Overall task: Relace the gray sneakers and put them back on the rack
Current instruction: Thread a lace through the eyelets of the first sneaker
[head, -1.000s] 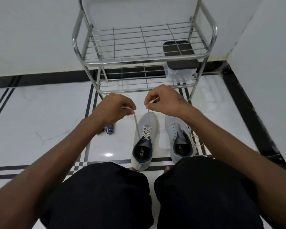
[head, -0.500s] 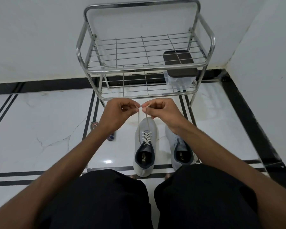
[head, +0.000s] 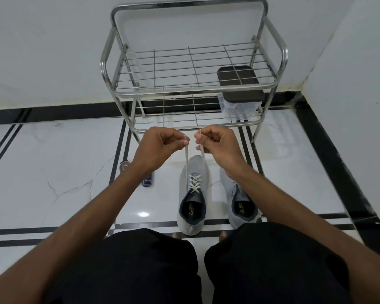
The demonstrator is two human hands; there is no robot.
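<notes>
On the floor before the empty rack (head: 193, 88), the left sneaker (head: 192, 194) is laced; left hand (head: 160, 145) and right hand (head: 217, 143) each pinch a lace end (head: 186, 159). The right sneaker (head: 239, 200) looks unlaced; racking remains.

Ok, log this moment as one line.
left hand: pinches lace end | right hand: pinches other end | left sneaker: laced, untied, on floor | rack: no sneakers

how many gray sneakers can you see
2, both on the floor before the rack: the left sneaker with its lace ends held up by both hands, and the right sneaker, partly hidden under the right arm.
</notes>
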